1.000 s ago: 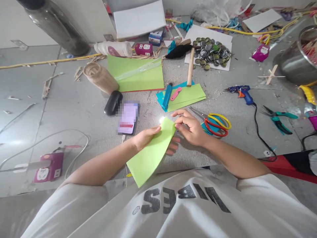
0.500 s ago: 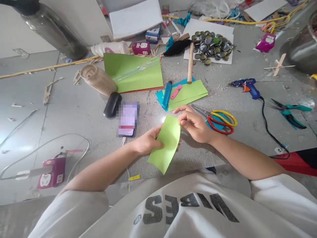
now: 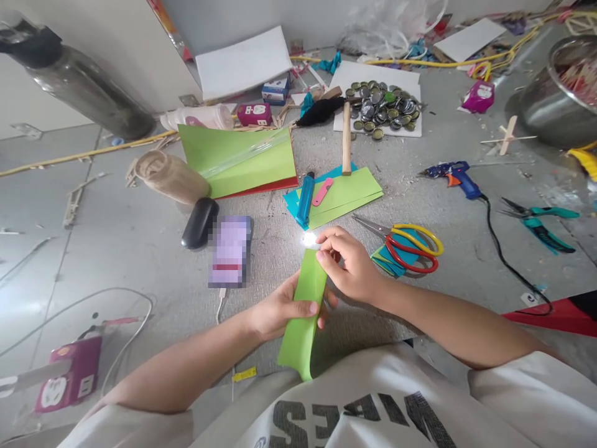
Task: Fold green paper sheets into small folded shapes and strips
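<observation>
A light green paper strip [image 3: 298, 339] is held up over the table, its long side curled over lengthwise. My left hand [image 3: 282, 309] grips it around the middle, thumb on top and fingers behind. At the strip's upper end, my right hand [image 3: 347, 264] pinches the edge between thumb and fingers. Red-and-yellow handled scissors [image 3: 392, 239] lie just right of my right hand, over small blue and green paper pieces [image 3: 389, 261]. Beyond my hands, a blue utility knife [image 3: 305, 200] and a small pink folding cutter [image 3: 323, 191] rest on green and blue paper strips [image 3: 359, 190].
A phone [image 3: 231, 252] and a black case [image 3: 199, 223] are at left. Green sheets [image 3: 252, 155], a wooden stick [image 3: 346, 140] and bottle caps [image 3: 382, 109] stand farther back. A glue gun [image 3: 457, 177] and pliers [image 3: 541, 221] lie right; a dark bottle [image 3: 88, 87] is far left.
The green strip has gone from nearly flat to curled lengthwise. My right hand has shifted onto its upper edge. The view has tilted, so the table things sit lower and further left.
</observation>
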A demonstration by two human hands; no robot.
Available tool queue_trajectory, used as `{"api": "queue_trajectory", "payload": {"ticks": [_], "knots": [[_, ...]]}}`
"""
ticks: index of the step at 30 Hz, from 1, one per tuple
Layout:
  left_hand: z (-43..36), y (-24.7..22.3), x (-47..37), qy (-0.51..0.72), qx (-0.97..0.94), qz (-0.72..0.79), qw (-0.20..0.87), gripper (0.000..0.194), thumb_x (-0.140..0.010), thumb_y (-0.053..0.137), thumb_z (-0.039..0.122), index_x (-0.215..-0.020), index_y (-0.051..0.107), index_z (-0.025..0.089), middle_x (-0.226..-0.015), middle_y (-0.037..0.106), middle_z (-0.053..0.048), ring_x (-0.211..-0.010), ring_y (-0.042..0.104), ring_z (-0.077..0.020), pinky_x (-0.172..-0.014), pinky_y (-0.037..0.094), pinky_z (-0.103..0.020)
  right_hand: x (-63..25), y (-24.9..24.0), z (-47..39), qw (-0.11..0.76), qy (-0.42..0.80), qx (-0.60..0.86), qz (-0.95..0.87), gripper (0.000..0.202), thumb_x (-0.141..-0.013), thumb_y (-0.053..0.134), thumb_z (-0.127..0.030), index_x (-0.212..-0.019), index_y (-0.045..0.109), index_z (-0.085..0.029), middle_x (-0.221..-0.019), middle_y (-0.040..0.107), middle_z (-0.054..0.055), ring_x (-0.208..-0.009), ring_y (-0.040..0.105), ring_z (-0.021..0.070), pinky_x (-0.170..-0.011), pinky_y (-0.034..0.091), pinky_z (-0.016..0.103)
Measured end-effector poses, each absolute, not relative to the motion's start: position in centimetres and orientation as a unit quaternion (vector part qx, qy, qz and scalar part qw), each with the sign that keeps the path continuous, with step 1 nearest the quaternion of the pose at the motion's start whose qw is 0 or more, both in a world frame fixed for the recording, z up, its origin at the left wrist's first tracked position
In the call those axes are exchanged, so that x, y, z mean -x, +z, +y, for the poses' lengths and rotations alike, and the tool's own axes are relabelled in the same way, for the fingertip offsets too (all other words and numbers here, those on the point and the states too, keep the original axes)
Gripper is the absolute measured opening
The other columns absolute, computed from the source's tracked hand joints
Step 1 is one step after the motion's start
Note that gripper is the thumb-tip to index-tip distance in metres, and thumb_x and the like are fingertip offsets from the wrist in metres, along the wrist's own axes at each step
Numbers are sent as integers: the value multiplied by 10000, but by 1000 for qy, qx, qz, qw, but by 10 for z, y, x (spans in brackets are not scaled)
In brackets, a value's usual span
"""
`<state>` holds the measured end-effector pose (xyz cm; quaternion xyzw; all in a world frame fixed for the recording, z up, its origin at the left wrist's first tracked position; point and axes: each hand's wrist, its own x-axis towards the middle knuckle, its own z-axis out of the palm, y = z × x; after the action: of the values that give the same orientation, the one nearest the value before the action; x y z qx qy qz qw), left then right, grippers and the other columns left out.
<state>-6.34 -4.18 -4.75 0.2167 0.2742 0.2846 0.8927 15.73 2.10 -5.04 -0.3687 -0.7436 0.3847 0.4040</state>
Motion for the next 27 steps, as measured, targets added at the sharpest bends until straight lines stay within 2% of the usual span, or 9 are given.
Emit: {"api": "queue_trajectory", "payload": {"ticks": [3,7,10,16,18,19,22,24,27], "knots": [[-39,-45,65,259,-251,297,884,608,-902,1174,602,-1112,783,186,-863,807,-22,-693,764,-152,-669,645,-246,-160,-51,22,395,411,382,-727,286,-1203,718,-361,-943,672,-250,-1201,825,108,-837,728,171,-751,643,324],[-36,-44,67,264,-278,313,869,629,-923,1146,670,-1086,788,180,-898,824,-43,-715,793,-163,-657,643,-243,-163,-50,23,386,460,396,-695,257,-1187,743,-394,-984,658,-260,-1196,819,96,-867,741,180,-750,641,323],[-34,-43,67,285,-284,333,853,622,-940,1137,672,-1088,801,170,-922,836,-51,-730,816,-168,-658,649,-242,-165,-48,22,378,521,409,-646,228,-1165,799,-455,-1189,663,-274,-1256,805,72,-840,739,158,-741,634,316],[-35,-42,63,342,-299,339,824,609,-989,1095,686,-1109,793,171,-922,851,-58,-772,838,-189,-733,689,-283,-165,-54,12,331,638,384,-580,527,-1166,835,-574,-1520,545,-313,-1462,729,113,-830,774,151,-788,715,374],[-35,-41,63,351,-306,355,811,631,-975,1107,683,-1147,753,189,-954,851,-50,-748,833,-197,-699,678,-293,-165,-59,10,337,591,388,-622,530,-1201,795,-539,-1598,513,-330,-1541,721,149,-951,826,202,-803,734,397],[-33,-41,64,348,-314,364,805,641,-970,1111,678,-1162,733,196,-959,848,-46,-733,823,-194,-682,666,-290,-167,-60,10,352,536,388,-662,528,-1212,780,-512,-1633,516,-336,-1589,712,171,-1091,850,251,-862,751,432],[-25,-38,70,315,-345,385,796,607,-953,1132,589,-1149,702,207,-968,833,-35,-714,779,-168,-660,639,-282,-175,-61,18,378,315,322,-809,442,-1225,739,-381,-1649,618,-347,-1708,685,203,-1526,751,391,-1157,710,626],[-18,-34,74,287,-366,385,797,515,-933,1120,457,-1109,707,204,-981,815,-30,-716,744,-151,-663,629,-289,-181,-57,27,358,196,244,-880,310,-1216,720,-268,-1514,725,-355,-1669,754,158,-1575,726,409,-1232,629,683],[-9,-29,79,265,-406,376,790,397,-901,1027,292,-1124,710,203,-953,787,-9,-716,696,-136,-666,579,-290,-187,-47,38,316,97,165,-929,188,-1222,685,-182,-1244,788,-338,-1433,890,54,-1438,791,344,-1180,571,612]]}}
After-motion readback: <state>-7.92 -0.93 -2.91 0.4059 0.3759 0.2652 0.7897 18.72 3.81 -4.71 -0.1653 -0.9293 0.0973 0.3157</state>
